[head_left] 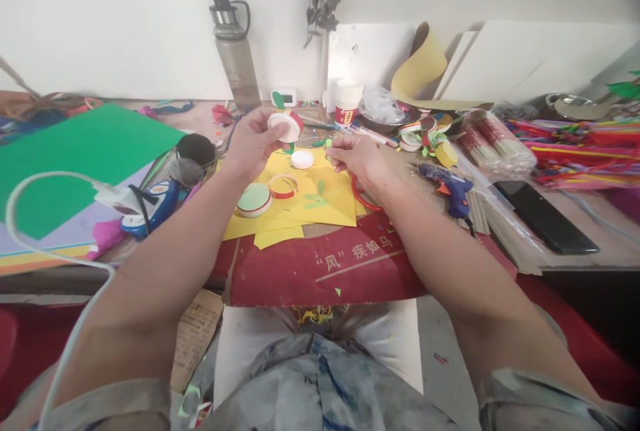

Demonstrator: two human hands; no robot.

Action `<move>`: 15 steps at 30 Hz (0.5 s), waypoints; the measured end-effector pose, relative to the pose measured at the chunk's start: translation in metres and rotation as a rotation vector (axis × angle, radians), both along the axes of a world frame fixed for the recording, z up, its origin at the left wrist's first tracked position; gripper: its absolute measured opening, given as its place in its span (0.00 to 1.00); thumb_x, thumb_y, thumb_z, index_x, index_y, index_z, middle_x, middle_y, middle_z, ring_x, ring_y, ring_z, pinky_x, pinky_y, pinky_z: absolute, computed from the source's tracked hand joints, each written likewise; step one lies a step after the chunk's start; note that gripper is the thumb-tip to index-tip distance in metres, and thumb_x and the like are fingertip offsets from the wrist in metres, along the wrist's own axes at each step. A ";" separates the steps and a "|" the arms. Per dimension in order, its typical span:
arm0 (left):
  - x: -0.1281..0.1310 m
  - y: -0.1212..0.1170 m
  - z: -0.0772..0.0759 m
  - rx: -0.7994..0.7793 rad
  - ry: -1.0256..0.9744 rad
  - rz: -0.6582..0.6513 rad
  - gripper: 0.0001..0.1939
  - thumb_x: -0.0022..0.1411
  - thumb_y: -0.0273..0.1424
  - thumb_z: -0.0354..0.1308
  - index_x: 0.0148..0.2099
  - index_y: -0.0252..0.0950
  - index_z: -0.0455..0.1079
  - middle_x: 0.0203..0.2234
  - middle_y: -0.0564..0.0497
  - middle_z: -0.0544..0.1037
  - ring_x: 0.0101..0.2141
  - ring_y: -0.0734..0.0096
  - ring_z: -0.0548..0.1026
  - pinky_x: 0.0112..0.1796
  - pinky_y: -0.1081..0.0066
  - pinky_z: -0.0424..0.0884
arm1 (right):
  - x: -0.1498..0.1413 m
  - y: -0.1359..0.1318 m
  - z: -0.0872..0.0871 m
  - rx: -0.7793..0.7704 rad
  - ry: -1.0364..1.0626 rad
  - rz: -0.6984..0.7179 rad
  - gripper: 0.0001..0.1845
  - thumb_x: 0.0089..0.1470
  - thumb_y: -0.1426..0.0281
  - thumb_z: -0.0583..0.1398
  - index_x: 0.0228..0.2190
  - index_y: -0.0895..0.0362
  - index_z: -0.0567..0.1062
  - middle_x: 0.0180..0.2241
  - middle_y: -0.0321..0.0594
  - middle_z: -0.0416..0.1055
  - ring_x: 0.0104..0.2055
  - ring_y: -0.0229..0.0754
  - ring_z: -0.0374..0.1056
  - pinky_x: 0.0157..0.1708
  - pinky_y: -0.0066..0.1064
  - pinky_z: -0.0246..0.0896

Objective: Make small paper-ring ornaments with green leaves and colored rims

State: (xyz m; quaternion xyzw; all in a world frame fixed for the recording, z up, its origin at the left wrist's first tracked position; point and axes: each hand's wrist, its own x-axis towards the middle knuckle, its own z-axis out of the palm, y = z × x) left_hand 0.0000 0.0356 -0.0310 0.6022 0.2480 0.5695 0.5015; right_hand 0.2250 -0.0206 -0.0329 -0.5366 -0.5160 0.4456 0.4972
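My left hand [255, 144] grips a round white paper disc with a red rim [287, 128], thumb across its face; a green leaf shape [278, 101] sticks up from its top edge. In my right hand [357, 156] a small light-green paper piece [329, 144] is pinched at the fingertips, a short way right of the disc. Below both hands lie yellow paper sheets [320, 197]. On them are a white disc [303, 159], a red paper ring [283, 185], a pale green disc with a red band [255, 199] and light-green paper strips [316, 199].
A glue gun [453, 191] and black phone [546, 216] lie at right, near colourful pipe cleaners [580, 151]. Paper cups [347, 103] and a tall bottle [236, 57] stand at the back. Green paper [85, 157] and a white cable [75, 351] are at left.
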 end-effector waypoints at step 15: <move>0.010 -0.035 0.006 0.051 0.097 -0.208 0.23 0.49 0.40 0.82 0.40 0.36 0.76 0.34 0.52 0.84 0.33 0.71 0.84 0.34 0.71 0.81 | 0.019 -0.014 0.027 0.640 -0.320 -0.243 0.07 0.48 0.77 0.72 0.27 0.52 0.83 0.38 0.41 0.79 0.45 0.47 0.72 0.46 0.42 0.69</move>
